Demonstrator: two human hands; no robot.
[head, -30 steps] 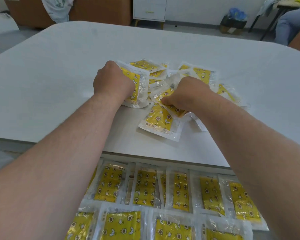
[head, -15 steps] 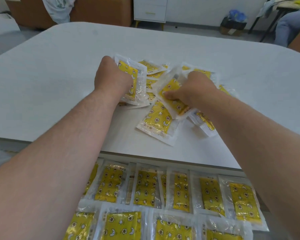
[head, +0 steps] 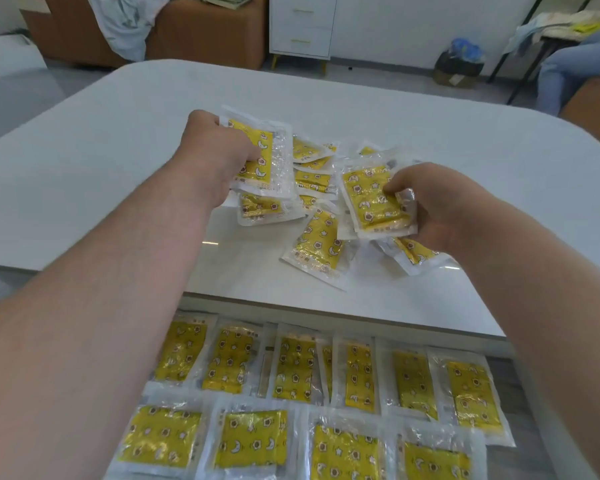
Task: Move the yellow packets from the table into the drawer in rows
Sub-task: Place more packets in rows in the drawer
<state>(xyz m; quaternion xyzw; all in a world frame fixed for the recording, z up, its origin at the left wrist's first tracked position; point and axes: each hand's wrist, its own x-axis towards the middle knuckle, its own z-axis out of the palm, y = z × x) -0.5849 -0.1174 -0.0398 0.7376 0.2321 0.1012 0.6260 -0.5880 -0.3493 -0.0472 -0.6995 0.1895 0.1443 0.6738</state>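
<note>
A loose pile of yellow packets (head: pixel 321 249) in clear wrappers lies on the white table (head: pixel 84 174). My left hand (head: pixel 219 150) is closed around a yellow packet (head: pixel 260 150), lifted above the pile's left side. My right hand (head: pixel 437 206) grips another yellow packet (head: pixel 373 199), held tilted over the pile's right side. Below the table's near edge the open drawer (head: pixel 520 379) holds two rows of yellow packets (head: pixel 291 368) laid flat side by side.
Beyond the table stand a brown sofa (head: pixel 194 36) with clothes on it, a white cabinet (head: pixel 302 26) and a dark bag (head: pixel 459 64) on the floor. A seated person's leg (head: pixel 568 71) shows at the far right.
Both hands have closed on packets and lifted them off the pile, moving back toward me. The right hand's packet has swung up and to the right.
</note>
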